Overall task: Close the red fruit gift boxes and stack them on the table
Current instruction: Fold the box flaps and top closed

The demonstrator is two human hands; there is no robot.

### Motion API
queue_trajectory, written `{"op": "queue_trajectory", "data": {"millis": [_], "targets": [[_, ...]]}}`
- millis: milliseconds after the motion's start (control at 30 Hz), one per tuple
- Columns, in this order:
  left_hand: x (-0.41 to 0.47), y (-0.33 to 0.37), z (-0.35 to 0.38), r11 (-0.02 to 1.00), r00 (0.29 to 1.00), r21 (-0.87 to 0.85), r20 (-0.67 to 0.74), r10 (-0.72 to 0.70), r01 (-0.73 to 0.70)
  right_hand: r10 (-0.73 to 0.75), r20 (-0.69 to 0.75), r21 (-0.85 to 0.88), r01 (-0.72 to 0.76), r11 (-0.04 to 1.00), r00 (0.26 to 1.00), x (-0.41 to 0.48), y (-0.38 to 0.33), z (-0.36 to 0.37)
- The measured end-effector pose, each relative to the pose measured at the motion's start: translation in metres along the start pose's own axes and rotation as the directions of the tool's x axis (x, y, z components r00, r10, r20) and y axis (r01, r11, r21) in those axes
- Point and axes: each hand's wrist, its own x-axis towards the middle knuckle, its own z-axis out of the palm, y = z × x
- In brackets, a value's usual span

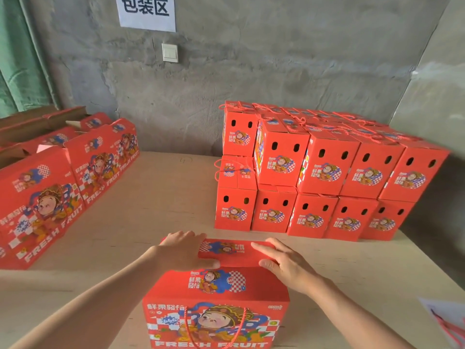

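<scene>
Pressing the red box's (216, 311) far flap (234, 253) shut at the desk's (156, 197) front edge, your left grip (186, 250) and right grip (284, 263) lie spread flat.

Smooth printed red cardboard, faintly glossy, for the gift box (216, 285); twisted red cord handle (187, 323). Pale matt wood, smooth, for the tabletop (163, 197). Behind the tabletop, rough grey cement wall (251, 71) and matt white paper sign (147, 11).

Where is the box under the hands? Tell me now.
Head view, bottom centre: the box sits on the table under the left hand and right hand, with the stack behind it to the right.
</scene>
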Motion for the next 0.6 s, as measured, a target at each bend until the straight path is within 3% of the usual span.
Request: {"op": "queue_trajectory", "data": {"millis": [267,500,600], "targets": [[0.006,0.020,0.010,0.990,0.995,0.137,-0.096,-0.031,0.044,0.004,-0.017,-0.029,-0.004,1.000,1.000,0.000,-0.003,0.004],[-0.003,-0.021,0.004,0.987,0.984,0.029,0.085,0.155,-0.158,0.012,0.095,-0.077,-0.004,0.997,0.995,-0.002,-0.002,-0.002],[-0.009,-0.033,0.008,0.987,0.984,0.005,0.077,0.161,-0.162,0.004,0.098,-0.079,0.003,0.997,0.995,-0.002,-0.003,-0.003]]}}
